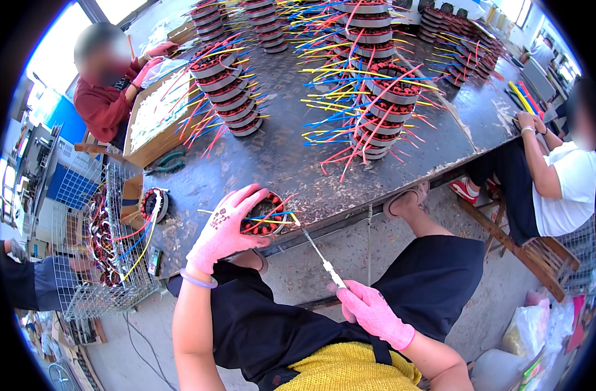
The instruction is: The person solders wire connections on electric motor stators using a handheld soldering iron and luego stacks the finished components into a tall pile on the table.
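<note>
My left hand (226,225), in a pink glove, is wrapped round a motor stator (272,228) at the table's near edge. The stator has a dark ring with red-coated teeth, and red, blue and yellow lead wires stick out of it. In my pink-gloved right hand (375,314) is a slim tool (316,249) with a white handle and thin metal shaft. Its far end meets the stator's wire ends at the yellow lead; exactly how it touches them is too small to tell.
Stacked stators (229,91) with coloured leads stand across the dark table (285,143). Left are green-handled pliers (168,163), a single stator (155,204) and a wire basket (109,293) of stators. One co-worker (106,98) sits by a carton (156,120), another (545,163) at right.
</note>
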`<state>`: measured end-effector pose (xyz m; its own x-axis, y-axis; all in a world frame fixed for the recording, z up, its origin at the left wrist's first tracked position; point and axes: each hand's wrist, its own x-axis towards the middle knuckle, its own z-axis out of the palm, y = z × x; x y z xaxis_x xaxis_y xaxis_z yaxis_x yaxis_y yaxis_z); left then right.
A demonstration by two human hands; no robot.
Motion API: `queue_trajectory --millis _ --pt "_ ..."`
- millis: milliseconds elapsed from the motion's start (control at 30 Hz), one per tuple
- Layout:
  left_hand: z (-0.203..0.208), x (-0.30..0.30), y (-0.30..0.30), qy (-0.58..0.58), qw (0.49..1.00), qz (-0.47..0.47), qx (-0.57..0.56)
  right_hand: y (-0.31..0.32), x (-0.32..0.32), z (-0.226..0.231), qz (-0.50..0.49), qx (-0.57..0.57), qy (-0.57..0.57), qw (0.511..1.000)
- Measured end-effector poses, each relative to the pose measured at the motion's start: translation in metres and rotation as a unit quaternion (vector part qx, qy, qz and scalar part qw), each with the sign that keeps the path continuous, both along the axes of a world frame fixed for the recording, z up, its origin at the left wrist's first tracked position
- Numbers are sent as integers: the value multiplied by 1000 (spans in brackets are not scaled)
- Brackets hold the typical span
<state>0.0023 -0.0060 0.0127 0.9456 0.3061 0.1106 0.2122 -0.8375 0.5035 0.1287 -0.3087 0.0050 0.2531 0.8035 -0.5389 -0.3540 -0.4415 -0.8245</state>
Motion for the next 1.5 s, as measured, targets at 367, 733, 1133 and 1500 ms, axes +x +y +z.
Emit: queue_trajectory --millis 367,733,1133,1500 --pt "2 1 -1 18 1000 6 -5 -4 0 -13 7 12 -5 1000" --pt "-1 1 -1 8 1000 3 8 -4 -1 -12 -3 15 15 1000" --pt "3 2 -3 33 999 11 -10 -4 1 -14 14 20 -9 1000" --pt "-1 1 0 15 1000 3 4 -4 0 -16 14 22 -19 999"
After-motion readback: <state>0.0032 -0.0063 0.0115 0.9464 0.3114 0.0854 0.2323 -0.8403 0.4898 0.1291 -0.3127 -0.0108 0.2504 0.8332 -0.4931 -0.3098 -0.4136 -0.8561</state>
